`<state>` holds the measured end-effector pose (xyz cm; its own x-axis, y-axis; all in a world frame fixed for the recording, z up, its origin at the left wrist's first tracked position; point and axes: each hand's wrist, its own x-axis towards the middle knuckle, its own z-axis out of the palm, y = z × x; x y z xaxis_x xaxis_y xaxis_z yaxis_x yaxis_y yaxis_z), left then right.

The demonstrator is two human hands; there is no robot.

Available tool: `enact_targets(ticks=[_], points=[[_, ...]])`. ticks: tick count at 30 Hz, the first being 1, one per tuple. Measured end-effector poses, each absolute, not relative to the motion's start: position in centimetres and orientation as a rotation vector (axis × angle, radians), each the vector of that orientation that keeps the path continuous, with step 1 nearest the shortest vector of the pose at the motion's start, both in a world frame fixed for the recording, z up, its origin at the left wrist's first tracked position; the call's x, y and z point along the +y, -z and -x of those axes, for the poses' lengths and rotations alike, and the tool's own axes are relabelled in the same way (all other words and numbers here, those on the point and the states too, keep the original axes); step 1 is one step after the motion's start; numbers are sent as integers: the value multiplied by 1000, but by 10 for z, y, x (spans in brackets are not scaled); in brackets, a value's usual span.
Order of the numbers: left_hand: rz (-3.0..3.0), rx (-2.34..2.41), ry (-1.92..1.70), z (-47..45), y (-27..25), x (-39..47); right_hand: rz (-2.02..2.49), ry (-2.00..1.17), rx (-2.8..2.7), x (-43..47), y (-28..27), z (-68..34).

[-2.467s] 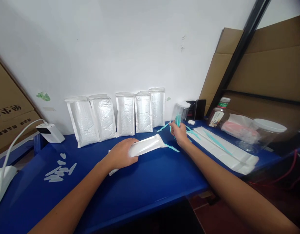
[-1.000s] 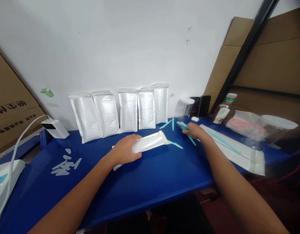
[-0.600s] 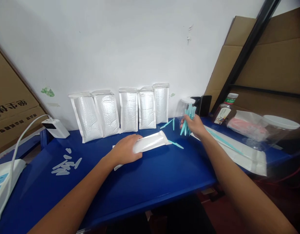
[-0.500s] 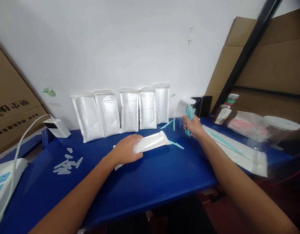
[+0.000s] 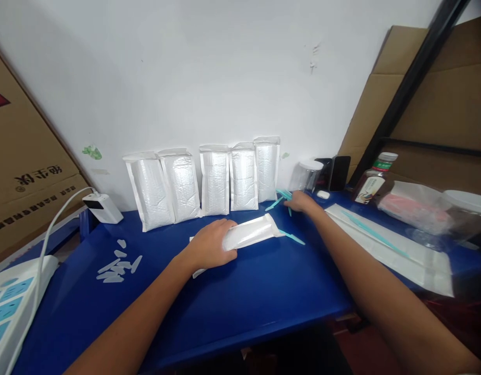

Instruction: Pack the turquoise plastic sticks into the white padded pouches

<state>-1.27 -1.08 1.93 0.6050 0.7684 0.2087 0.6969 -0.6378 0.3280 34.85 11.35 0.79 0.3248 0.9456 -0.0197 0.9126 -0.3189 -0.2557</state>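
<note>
My left hand [image 5: 213,242] is closed around a white padded bubble mailer [image 5: 251,233], held above the blue table with its far end pointing right. A white edge shows under that hand; I cannot tell if it belongs to a second mailer. By the mailer's right end lies a slim teal plastic stick [image 5: 293,238]. Near the wall my right hand [image 5: 301,201] is low on the table, its fingers closed on a bundle of slim teal sticks [image 5: 284,194], mostly hidden behind the hand. Another stick [image 5: 274,203] lies just left of it.
Several padded mailers [image 5: 215,179] lean on the wall. Small translucent pieces [image 5: 117,268] lie left, near a white charger [image 5: 102,207] and power strip [image 5: 14,307]. Rightward are a lidded jar [image 5: 307,174], phones [image 5: 339,173], a bottle [image 5: 372,179] and a white mailer with teal sticks [image 5: 431,268].
My right hand has lowered the upright bundle of teal sticks to the table near the wall. The left hand still holds the mailer. The whole view has shifted slightly.
</note>
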Motion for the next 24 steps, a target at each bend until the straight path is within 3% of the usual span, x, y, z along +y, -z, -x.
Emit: enact_targets(ticks=[6,24], points=[[-2595,1225,-479,12,-22,-12,2439,-142,-1748,102,-5,-367],[-2583,1236,-469,8,-29,-15,2345,-339,-1711,92,-11,-370]])
